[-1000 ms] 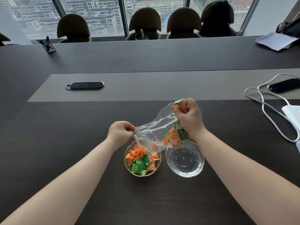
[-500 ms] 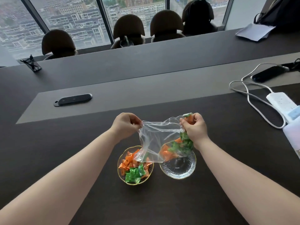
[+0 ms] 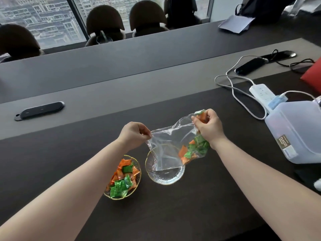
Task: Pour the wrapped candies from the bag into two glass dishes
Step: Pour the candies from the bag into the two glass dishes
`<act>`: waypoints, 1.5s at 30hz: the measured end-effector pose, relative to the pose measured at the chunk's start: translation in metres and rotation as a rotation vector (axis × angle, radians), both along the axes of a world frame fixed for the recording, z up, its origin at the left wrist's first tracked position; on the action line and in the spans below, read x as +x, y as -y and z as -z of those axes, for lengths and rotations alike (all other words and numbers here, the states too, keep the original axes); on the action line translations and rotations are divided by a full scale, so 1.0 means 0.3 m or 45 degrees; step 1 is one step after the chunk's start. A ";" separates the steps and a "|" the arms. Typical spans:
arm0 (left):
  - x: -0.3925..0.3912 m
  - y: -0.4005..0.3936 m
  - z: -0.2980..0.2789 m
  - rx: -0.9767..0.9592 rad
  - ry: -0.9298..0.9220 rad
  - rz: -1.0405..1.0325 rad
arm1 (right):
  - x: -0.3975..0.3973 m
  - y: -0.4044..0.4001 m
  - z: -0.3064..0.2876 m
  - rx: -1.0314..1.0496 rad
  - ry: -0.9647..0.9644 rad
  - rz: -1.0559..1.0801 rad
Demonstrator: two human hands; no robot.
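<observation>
Bag stretched between 2 hands—candies under right hand.

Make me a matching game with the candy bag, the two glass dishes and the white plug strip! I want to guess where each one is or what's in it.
Things:
1. plastic bag
2. left glass dish
3. right glass dish
4. power strip

States:
A. no candies in it yet
B. heaped with orange and green candies
C. on the table at the far right, with a cable
D. held up by both hands, candies bunched in one corner

Pairs: 1-D, 2-B, 3-A, 4-C
</observation>
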State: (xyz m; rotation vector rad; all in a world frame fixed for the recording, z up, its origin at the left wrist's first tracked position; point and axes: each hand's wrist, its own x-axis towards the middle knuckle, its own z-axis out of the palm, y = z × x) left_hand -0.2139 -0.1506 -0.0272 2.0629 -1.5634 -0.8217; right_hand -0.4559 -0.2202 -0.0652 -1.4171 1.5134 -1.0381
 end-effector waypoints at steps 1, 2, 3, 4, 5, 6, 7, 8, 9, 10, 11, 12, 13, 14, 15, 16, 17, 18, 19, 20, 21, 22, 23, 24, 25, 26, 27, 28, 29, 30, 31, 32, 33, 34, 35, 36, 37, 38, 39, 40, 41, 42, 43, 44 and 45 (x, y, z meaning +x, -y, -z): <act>-0.006 -0.003 0.014 0.013 0.023 0.009 | -0.004 -0.001 -0.004 -0.025 -0.025 -0.035; -0.011 -0.007 0.028 0.027 0.050 0.016 | -0.003 -0.003 -0.008 -0.056 -0.053 -0.076; -0.015 -0.013 0.043 0.044 0.077 0.020 | -0.001 -0.007 -0.015 -0.088 -0.084 -0.120; -0.018 -0.020 0.058 0.062 0.101 0.024 | 0.003 -0.011 -0.022 -0.124 -0.118 -0.161; -0.019 -0.029 0.073 0.084 0.121 0.030 | 0.009 -0.015 -0.028 -0.166 -0.154 -0.200; -0.020 -0.038 0.087 0.108 0.137 0.036 | 0.016 -0.019 -0.036 -0.210 -0.189 -0.239; -0.020 -0.047 0.101 0.135 0.145 0.042 | 0.023 -0.022 -0.045 -0.249 -0.225 -0.283; -0.020 -0.057 0.114 0.165 0.150 0.049 | 0.031 -0.026 -0.053 -0.278 -0.260 -0.332; -0.019 -0.065 0.127 0.195 0.156 0.057 | 0.039 -0.028 -0.063 -0.304 -0.296 -0.381; -0.017 -0.073 0.140 0.224 0.165 0.062 | 0.047 -0.030 -0.073 -0.333 -0.329 -0.426; -0.016 -0.081 0.151 0.248 0.177 0.064 | 0.056 -0.032 -0.083 -0.366 -0.358 -0.466; -0.017 -0.092 0.160 0.266 0.192 0.066 | 0.064 -0.033 -0.092 -0.396 -0.380 -0.501; -0.019 -0.101 0.167 0.278 0.210 0.071 | 0.072 -0.033 -0.098 -0.422 -0.400 -0.536; -0.021 -0.109 0.170 0.293 0.228 0.080 | 0.079 -0.031 -0.103 -0.444 -0.422 -0.570; -0.022 -0.114 0.170 0.322 0.240 0.095 | 0.086 -0.031 -0.107 -0.462 -0.446 -0.602; -0.023 -0.117 0.165 0.366 0.242 0.120 | 0.091 -0.030 -0.109 -0.474 -0.467 -0.627; -0.022 -0.118 0.157 0.421 0.234 0.150 | 0.094 -0.029 -0.111 -0.479 -0.487 -0.643; -0.019 -0.118 0.145 0.473 0.221 0.181 | 0.098 -0.030 -0.115 -0.482 -0.504 -0.653; -0.016 -0.115 0.130 0.496 0.200 0.204 | 0.100 -0.031 -0.121 -0.483 -0.521 -0.662; -0.014 -0.111 0.113 0.467 0.161 0.208 | 0.103 -0.033 -0.127 -0.480 -0.537 -0.679; -0.018 -0.104 0.093 0.382 0.098 0.192 | 0.106 -0.037 -0.136 -0.476 -0.553 -0.706; -0.027 -0.097 0.071 0.267 0.000 0.154 | 0.109 -0.040 -0.144 -0.469 -0.570 -0.739; -0.040 -0.085 0.046 0.151 -0.133 0.107 | 0.113 -0.044 -0.151 -0.459 -0.587 -0.774; -0.055 -0.071 0.024 0.057 -0.276 0.062 | 0.117 -0.047 -0.159 -0.445 -0.597 -0.807; -0.070 -0.056 0.004 -0.006 -0.411 0.031 | 0.121 -0.049 -0.165 -0.428 -0.598 -0.836; -0.084 -0.043 -0.012 -0.043 -0.528 0.021 | 0.126 -0.050 -0.170 -0.409 -0.591 -0.861; -0.100 -0.034 -0.029 -0.062 -0.614 0.026 | 0.131 -0.052 -0.175 -0.386 -0.580 -0.880; -0.114 -0.027 -0.045 -0.074 -0.670 0.035 | 0.135 -0.052 -0.179 -0.361 -0.573 -0.894; -0.128 -0.022 -0.058 -0.094 -0.709 0.035 | 0.138 -0.053 -0.182 -0.341 -0.570 -0.905; -0.140 -0.020 -0.066 -0.123 -0.744 0.015 | 0.140 -0.053 -0.183 -0.328 -0.572 -0.915; -0.152 -0.020 -0.074 -0.156 -0.782 -0.027 | 0.140 -0.052 -0.182 -0.326 -0.575 -0.926; -0.160 -0.020 -0.078 -0.190 -0.818 -0.079 | 0.138 -0.051 -0.179 -0.323 -0.577 -0.935; -0.165 -0.021 -0.083 -0.221 -0.842 -0.129 | 0.135 -0.051 -0.176 -0.313 -0.575 -0.941; -0.165 -0.020 -0.083 -0.247 -0.856 -0.172 | 0.130 -0.050 -0.175 -0.299 -0.565 -0.940; -0.163 -0.019 -0.082 -0.266 -0.866 -0.205 | 0.124 -0.049 -0.175 -0.281 -0.544 -0.938; -0.158 -0.017 -0.079 -0.281 -0.879 -0.228 | 0.116 -0.048 -0.177 -0.257 -0.516 -0.938; -0.154 -0.017 -0.081 -0.290 -0.896 -0.241 | 0.109 -0.048 -0.181 -0.226 -0.485 -0.939; -0.149 -0.016 -0.082 -0.296 -0.913 -0.245 | 0.100 -0.048 -0.183 -0.177 -0.458 -0.939; -0.146 -0.016 -0.085 -0.300 -0.932 -0.241 | 0.089 -0.049 -0.182 -0.112 -0.428 -0.940; -0.144 -0.017 -0.088 -0.308 -0.950 -0.237 | 0.075 -0.049 -0.176 -0.038 -0.402 -0.936; -0.142 -0.019 -0.091 -0.321 -0.963 -0.235 | 0.057 -0.047 -0.161 0.027 -0.385 -0.933; -0.140 -0.020 -0.093 -0.336 -0.970 -0.236 | 0.038 -0.046 -0.142 0.073 -0.380 -0.928; -0.138 -0.022 -0.094 -0.343 -0.978 -0.239 | 0.018 -0.044 -0.117 0.101 -0.397 -0.922; -0.137 -0.023 -0.094 -0.345 -0.981 -0.243 | -0.002 -0.046 -0.093 0.117 -0.429 -0.914; -0.136 -0.026 -0.093 -0.343 -0.979 -0.246 | -0.021 -0.048 -0.069 0.140 -0.463 -0.902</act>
